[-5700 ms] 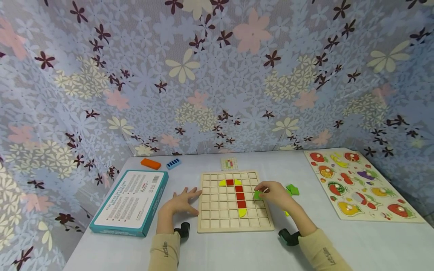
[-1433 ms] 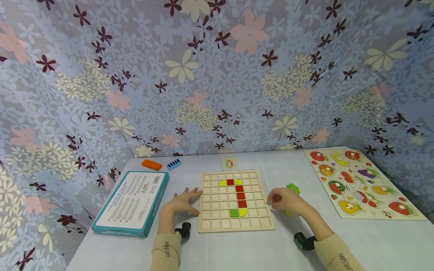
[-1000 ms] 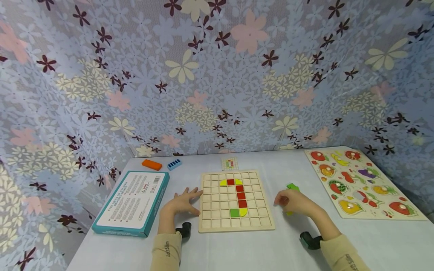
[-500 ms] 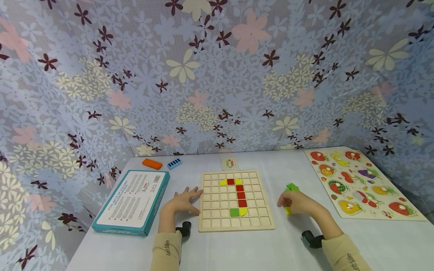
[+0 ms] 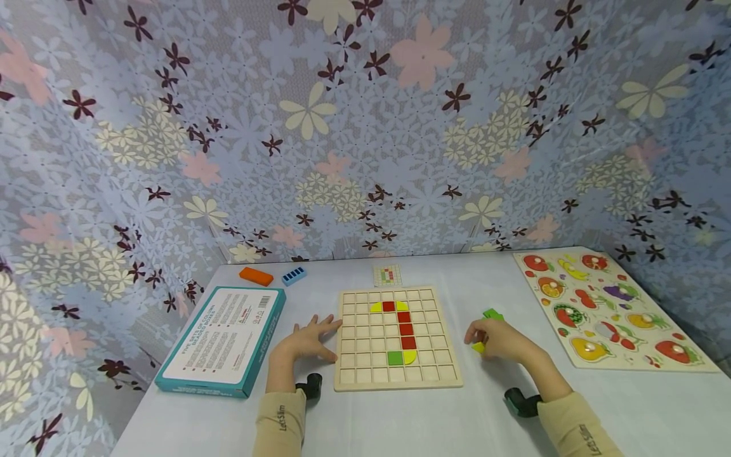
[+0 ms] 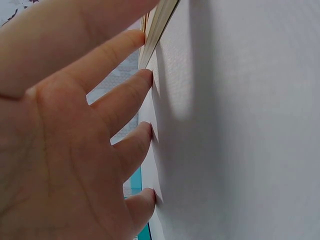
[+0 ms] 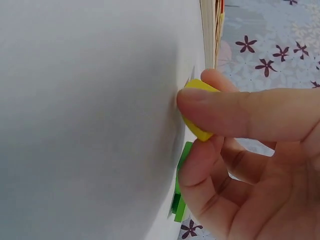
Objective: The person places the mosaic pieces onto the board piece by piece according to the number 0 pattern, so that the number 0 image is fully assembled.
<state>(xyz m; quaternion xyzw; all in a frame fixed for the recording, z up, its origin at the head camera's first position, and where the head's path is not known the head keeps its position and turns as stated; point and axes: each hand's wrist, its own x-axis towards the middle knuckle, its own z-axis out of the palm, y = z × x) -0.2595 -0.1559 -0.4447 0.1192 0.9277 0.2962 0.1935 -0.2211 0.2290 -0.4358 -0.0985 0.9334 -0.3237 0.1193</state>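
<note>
Yellow piece (image 7: pixel 199 112) being pinched in my right hand (image 5: pixel 498 340), lifting level while my flat left hand (image 5: pixel 305 343) is steadying the grid board (image 5: pixel 365 374).

A cloth with flowers (image 5: pixel 365 127) hangs behind the table and on both sides of it. The cloth is blue-grey, and its flowers are pale blue, cream, pink and dark red. It makes soft folds and closes the place like a small tent. The table (image 5: pixel 400 419) has a plain white top and it reaches to the cloth at the back edge. The light is soft and even, and on the table top there are only weak shadows.
</note>
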